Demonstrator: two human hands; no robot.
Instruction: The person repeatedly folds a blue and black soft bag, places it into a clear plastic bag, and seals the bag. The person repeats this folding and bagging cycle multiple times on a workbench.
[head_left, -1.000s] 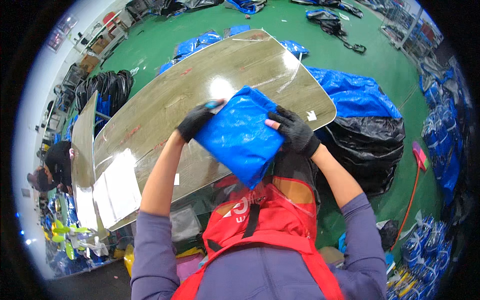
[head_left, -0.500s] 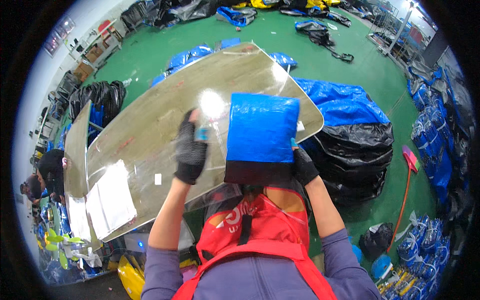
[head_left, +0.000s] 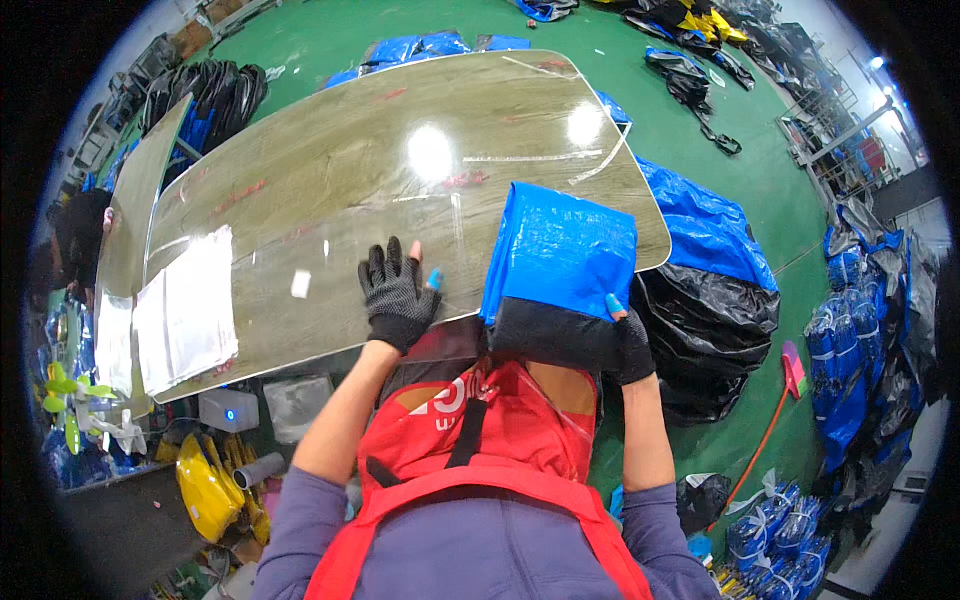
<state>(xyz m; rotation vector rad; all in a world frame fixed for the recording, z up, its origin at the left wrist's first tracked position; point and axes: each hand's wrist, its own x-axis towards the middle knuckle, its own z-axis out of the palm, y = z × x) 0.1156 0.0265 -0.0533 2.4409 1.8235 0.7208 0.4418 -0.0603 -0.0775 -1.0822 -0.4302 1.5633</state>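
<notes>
the right hand (head_left: pixel 632 345), in a black glove with a blue tip on the thumb, grips the lower right corner of a folded blue and black sheet (head_left: pixel 565 240), thumb on top; its other fingers are hidden. the left hand (head_left: pixel 398 300), gloved alike, holds nothing: it is spread palm down over the near edge of the counter (head_left: pixel 340 170), and whether it touches is hard to tell. the folded sheet, blue with a black strip along its near side, sits at the near right part of the counter, partly over its edge, close to the red apron (head_left: pixel 480 430). left of the left hand is a small white label (head_left: pixel 300 284), and farther left a large white sheet (head_left: pixel 190 310) lies on the counter. just past the counter's right end stands a big blue and black pile (head_left: pixel 705 290) on the green floor (head_left: pixel 650 110). farther right, a broom (head_left: pixel 794 370) with a pink head and orange handle leans near tied blue bundles (head_left: pixel 775 540).
</notes>
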